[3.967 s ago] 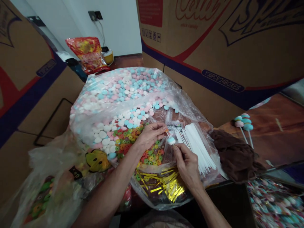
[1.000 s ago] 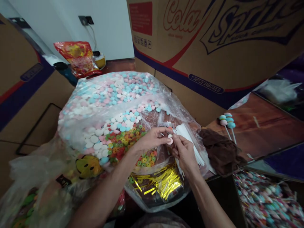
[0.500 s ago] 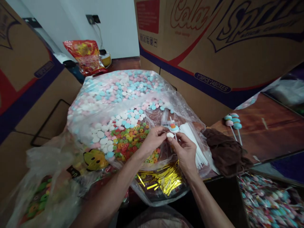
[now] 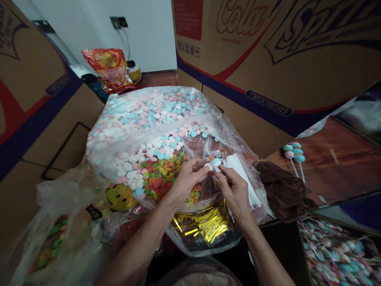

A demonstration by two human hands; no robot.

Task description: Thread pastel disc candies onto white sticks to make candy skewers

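My left hand (image 4: 185, 180) and my right hand (image 4: 235, 191) meet over an open clear plastic bag (image 4: 127, 119). Between their fingertips is a white stick carrying small candy discs (image 4: 214, 161), orange and blue on top, white below. The left fingers pinch a white disc against the stick; the right hand grips the stick lower down. Under the hands lie white, pink and blue candy discs (image 4: 160, 147), coloured ring candies (image 4: 160, 174), a bundle of white sticks (image 4: 244, 178) and gold twist ties (image 4: 205, 226).
Large cardboard boxes (image 4: 268, 51) stand on the right, another (image 4: 35, 99) on the left. Two finished candy sticks (image 4: 293, 153) lie on the brown table beside a brown cloth (image 4: 285, 190). A bin of wrapped candies (image 4: 336, 254) is at bottom right, a red snack bag (image 4: 108, 67) behind.
The stick gained candy discs over the frames. In the last half second the hands drew closer and the left fingers pressed the white disc up toward the others.
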